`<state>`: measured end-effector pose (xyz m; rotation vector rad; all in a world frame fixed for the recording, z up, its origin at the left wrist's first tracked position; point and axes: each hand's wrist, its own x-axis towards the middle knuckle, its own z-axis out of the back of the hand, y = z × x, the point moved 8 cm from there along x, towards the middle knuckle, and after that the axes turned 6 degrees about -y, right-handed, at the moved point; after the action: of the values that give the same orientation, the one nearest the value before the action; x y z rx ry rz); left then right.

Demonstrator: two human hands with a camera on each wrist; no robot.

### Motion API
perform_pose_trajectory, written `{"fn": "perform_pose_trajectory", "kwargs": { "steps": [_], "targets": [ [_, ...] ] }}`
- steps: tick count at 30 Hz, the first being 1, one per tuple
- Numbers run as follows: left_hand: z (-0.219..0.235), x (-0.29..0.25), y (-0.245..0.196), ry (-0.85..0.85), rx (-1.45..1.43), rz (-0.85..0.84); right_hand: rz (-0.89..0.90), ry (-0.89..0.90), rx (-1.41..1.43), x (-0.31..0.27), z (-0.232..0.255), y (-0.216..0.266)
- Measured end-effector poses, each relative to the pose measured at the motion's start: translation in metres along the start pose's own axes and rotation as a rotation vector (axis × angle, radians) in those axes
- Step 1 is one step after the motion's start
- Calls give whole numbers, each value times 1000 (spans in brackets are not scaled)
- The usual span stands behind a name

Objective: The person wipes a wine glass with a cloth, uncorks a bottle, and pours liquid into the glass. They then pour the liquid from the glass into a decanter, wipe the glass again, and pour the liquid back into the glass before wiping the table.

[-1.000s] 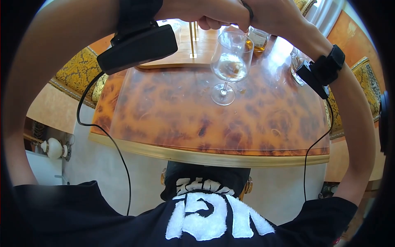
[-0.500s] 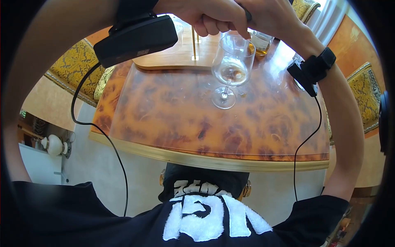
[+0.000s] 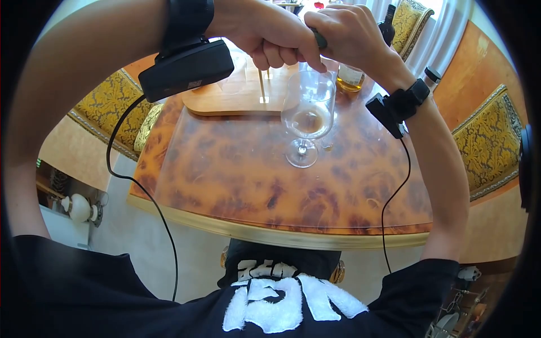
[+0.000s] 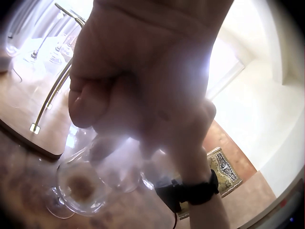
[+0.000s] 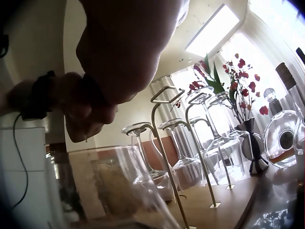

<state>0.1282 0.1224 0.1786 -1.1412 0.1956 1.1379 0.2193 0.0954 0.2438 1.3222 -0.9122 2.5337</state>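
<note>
In the head view the left hand (image 3: 270, 35) and right hand (image 3: 354, 40) meet above a stemmed glass (image 3: 309, 121), both with curled fingers. Between them shows part of a small dark green thing (image 3: 319, 38), gripped from both sides; the rest is hidden. The glass stands upright on the table with a little brownish content at its bottom. From the left wrist, the left hand (image 4: 138, 71) is dark and blurred over the glass (image 4: 81, 186). Under the joined fingers, a tiny drop (image 5: 86, 140) hangs above the glass rim in the right wrist view.
A wooden board (image 3: 225, 101) with brass rods stands behind the glass at left; upside-down glasses (image 5: 183, 167) hang on its rack. Behind at right are a bottle with amber liquid (image 3: 350, 78) and a dark bottle (image 3: 387, 25). A decanter (image 5: 281, 136) stands beside the flower vase (image 5: 251, 143).
Both hands and the glass now appear lower in the head view, as do the table and board. The right forearm has shifted left, and more of the dark green thing shows between the hands.
</note>
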Motion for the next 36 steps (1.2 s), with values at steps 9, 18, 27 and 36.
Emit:
{"fn": "perform_pose_trajectory", "kwargs": {
  "steps": [9, 18, 27, 36],
  "targets": [
    [-11, -23, -5, -180, -100, 34, 32, -111, -34, -6, -12, -1],
    [-10, -31, -29, -104, -211, -183, 139, -184, -53, 14, 18, -12],
    [57, -85, -57, -1073, 710, -568, -531, 188, -349, -35, 15, -79],
    [26, -133, 82, -1451, -60, -888, -1135, 995, 394, -240, -23, 6]
  ]
}}
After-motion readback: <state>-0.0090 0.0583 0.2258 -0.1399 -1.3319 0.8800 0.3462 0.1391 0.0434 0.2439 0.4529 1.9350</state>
